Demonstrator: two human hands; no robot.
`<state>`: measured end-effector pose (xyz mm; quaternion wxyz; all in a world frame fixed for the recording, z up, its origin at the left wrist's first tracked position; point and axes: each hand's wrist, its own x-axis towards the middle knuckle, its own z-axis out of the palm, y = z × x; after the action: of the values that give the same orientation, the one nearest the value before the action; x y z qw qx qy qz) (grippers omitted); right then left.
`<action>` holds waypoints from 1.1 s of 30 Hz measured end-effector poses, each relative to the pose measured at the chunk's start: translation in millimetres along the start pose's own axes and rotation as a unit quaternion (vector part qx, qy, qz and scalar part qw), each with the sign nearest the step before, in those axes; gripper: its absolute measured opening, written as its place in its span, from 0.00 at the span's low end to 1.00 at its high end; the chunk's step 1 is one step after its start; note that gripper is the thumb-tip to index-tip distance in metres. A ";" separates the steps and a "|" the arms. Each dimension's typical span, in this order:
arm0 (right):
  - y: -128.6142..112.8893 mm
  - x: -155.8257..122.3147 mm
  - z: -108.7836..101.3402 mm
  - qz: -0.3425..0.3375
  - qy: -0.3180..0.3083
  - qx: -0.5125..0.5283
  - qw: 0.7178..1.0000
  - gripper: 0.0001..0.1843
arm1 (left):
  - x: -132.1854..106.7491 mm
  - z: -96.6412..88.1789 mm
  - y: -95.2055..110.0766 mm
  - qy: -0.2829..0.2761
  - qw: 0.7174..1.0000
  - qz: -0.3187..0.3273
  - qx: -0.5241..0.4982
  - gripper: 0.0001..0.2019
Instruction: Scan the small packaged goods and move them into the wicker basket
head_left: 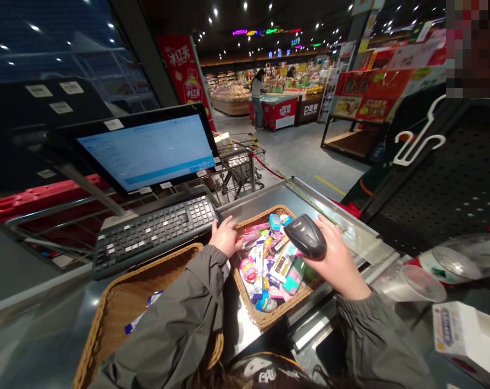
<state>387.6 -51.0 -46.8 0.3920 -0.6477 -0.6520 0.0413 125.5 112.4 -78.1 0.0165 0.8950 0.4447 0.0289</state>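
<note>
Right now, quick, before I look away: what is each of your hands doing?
Left hand: open, holding nothing, beside the rim of the wicker basket.
Right hand: closed around a black handheld barcode scanner.

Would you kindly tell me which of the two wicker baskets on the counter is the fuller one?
The wicker basket under the left hand and right hand is heaped with packaged goods; the other, nearer the person, shows only a few packets.

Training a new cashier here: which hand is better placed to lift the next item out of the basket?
Left, probably. The left hand is empty and sits at the rim of the woven wicker basket of small colourful packets, while the right hand is occupied holding a black handheld barcode scanner.
</note>
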 end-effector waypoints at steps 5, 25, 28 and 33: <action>-12.8 1.1 5.2 -0.017 -0.011 0.001 1.000 0.26 | -33.2 -4.1 -11.8 0.043 0.998 0.040 0.015 0.06; -52.3 -4.0 20.0 -0.069 -0.042 -0.007 0.997 0.28 | -94.4 25.2 -25.4 0.116 0.989 0.091 -0.001 0.10; -54.1 -3.5 18.8 -0.065 -0.045 -0.007 0.997 0.29 | -89.5 21.1 -19.2 0.120 0.991 0.047 -0.021 0.08; -56.1 -1.9 17.1 -0.061 -0.045 -0.004 0.997 0.27 | -77.3 16.8 -14.5 0.116 0.992 0.020 -0.042 0.06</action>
<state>332.1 -53.8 -28.0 0.3613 -0.6061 -0.7072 0.0439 68.5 59.5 -98.5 0.0024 0.8927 0.4244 0.1513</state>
